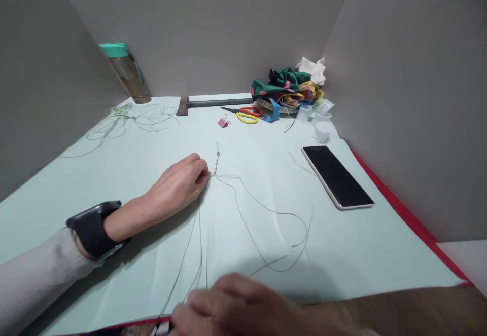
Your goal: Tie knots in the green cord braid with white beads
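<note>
Beaded cord (pixel 216 162) is seen in the head view at the middle of the pale green cloth (pixel 171 141), laid with its short beaded length pointing away from the person and its loose strands (pixel 279 213) spread toward the near side and in wide curves to the right. Just beside its lower end, the left hand (pixel 182 179) is rested on the cloth, its fingers curled and drawn together; whether a strand is pinched between the fingertips cannot be told. Strands are seen running from beneath that hand toward the near edge. A dark watch (pixel 93 229) is worn on the left wrist, below a light sleeve (pixel 38 272). At the bottom, the right hand (pixel 228 308) is blurred and partly cut off; its fingers are bent, but what is gripped, if anything, cannot be told. To the right a phone (pixel 337 176) is laid flat. Farther back are placed a pink binder clip (pixel 223 122), scissors (pixel 242 111), a hatchet-like tool (pixel 216 104) and a heap of fabric (pixel 283 85). At far left, a bottle (pixel 127 75) is stood behind tangled cord (pixel 120 113).
</note>
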